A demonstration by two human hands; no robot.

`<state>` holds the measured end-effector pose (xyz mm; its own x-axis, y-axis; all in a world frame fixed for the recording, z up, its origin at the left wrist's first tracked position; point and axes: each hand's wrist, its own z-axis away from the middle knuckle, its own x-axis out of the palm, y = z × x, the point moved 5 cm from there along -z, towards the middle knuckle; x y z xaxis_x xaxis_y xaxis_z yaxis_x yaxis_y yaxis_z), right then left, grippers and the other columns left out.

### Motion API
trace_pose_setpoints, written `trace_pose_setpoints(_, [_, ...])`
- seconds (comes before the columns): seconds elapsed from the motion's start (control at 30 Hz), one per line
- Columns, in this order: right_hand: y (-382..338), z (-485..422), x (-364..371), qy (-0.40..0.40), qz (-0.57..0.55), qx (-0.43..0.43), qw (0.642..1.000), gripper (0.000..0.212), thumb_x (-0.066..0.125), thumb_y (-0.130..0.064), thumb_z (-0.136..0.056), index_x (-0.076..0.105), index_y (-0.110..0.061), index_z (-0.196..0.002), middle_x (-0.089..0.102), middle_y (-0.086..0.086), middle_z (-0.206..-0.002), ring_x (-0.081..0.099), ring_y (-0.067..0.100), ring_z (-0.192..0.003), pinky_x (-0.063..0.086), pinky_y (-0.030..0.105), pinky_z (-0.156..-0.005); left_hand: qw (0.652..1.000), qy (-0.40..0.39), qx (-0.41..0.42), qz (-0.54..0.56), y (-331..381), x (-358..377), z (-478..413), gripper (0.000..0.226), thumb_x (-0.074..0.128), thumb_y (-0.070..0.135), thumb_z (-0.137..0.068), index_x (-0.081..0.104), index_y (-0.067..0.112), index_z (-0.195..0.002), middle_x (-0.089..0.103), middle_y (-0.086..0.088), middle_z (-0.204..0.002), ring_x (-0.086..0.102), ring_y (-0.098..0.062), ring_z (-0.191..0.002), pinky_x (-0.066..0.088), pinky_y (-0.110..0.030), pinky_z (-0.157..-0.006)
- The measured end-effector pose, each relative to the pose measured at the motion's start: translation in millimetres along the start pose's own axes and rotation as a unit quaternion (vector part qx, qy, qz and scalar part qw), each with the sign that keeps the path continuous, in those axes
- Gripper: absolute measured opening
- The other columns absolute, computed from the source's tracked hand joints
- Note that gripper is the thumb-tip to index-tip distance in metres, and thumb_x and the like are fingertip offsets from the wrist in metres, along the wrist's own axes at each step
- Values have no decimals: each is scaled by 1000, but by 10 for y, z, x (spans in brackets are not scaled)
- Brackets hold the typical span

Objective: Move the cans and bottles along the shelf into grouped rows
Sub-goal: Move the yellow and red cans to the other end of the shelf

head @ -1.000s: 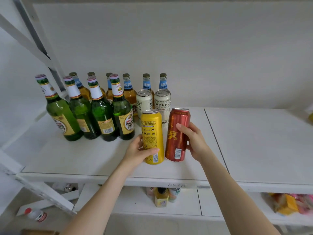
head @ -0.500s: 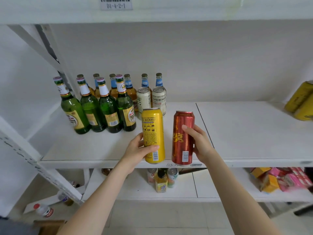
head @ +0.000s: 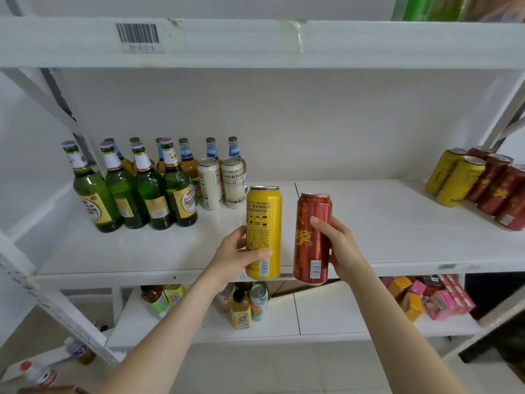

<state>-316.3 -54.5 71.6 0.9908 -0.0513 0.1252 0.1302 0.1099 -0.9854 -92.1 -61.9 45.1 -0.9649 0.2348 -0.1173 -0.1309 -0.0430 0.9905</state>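
Lifting both cans up and off the shelf (head: 397, 223) now, after resting them on it a second ago. Also standing further back, so seeing more of the shelf's right end.

Wrapping the left hand (head: 235, 257) round the low part of the yellow can (head: 263, 231), thumb across the front, fingers curled behind. Gripping the red can (head: 312, 237) with the right hand (head: 341, 245) from its right side, fingers curled round it. Holding both cans straight up, side by side with a small gap between, in the air just in front of the shelf's front edge.

Looking like the carrying step: taking this pair away from the green bottles (head: 136, 194) and white cans (head: 221, 183) at the left. Most likely heading for the far right end, to join the other yellow cans (head: 457, 180) and other red cans (head: 500, 191) already grouped there.

Next, needing to swing both arms to the right while keeping the cans straight up. Then putting yellow next to yellow and red next to red. Taking care not to bump the cans already there, and letting go only with each can sitting flat on the shelf.
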Motion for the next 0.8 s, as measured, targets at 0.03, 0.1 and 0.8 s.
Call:
trace_pose_setpoints(0.03, [-27, 13, -94, -1, 2, -1, 1000, 54, 74, -41, -69, 64, -20, -117, 74, 8, -108, 71, 25, -98, 55, 44, -83, 1000, 2, 1, 1, 30, 98, -3, 72, 86, 48, -55, 58, 37, -120, 72, 5, -115, 68, -17, -108, 56, -46, -94])
trace_pose_setpoints(0.1, [-83, 37, -298, -4, 9, -4, 1000, 56, 74, -42, -68, 64, -20, -119, 73, 7, -108, 70, 26, -99, 55, 42, -80, 1000, 6, 6, 2, 85, 316, -16, 74, 85, 51, -52, 59, 36, -120, 72, 4, -114, 68, -17, -107, 57, -46, -93])
trace_pose_setpoints(0.8, [-452, -93, -2647, 21, 4, -22, 1000, 51, 75, -38, -67, 67, -19, -113, 76, 5, -97, 73, 15, -81, 54, 33, -70, 1000, -18, 14, -13, 485, 2557, -786, 72, 86, 51, -51, 60, 37, -117, 72, 9, -112, 67, -14, -108, 56, -42, -94])
